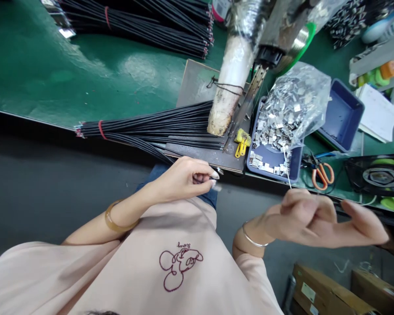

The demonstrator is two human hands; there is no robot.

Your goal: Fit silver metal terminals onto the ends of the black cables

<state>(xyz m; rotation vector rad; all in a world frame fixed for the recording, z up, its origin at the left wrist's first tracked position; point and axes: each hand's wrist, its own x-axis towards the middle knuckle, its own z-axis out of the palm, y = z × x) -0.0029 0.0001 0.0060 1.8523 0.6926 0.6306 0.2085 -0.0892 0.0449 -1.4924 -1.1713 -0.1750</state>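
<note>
Where the green table (52, 65) is reaching its near edge, a bundle (151, 127) of black wires is lying almost level. Its long axis is running left to right, the cut ends are pointing left past a red band (101, 129), and the far ends are tucking in by a white-wrapped post (228, 87). 1 wire (162, 156) is branching off the bundle's underside and sloping down to the right, its tip pointing right, out over the person's lap.

The left hand (184, 178) is closing on that tip, with thumb and fingertips pinching together and the other fingers curling in. The wire is looking light, thin and bendy, with a smooth jacket that I am judging slippery. The surest hold is probably a firm pinch just behind the tip, where it is drooping least.

Right of the post, a yellow clip (242, 142) is resting beside a blue tray (293, 168), and a clear bag (292, 105) of small metal pieces is spilling into it. A thin pale strand (286, 168) is running down from the tray to the right hand (315, 216), which is hovering well apart from the left. It is blurred, its fingers loosely curling with 1 sticking out to the right; whether it is truly gripping the strand I cannot tell. Orange scissors (321, 174) are lying on the table just beyond it.
</note>
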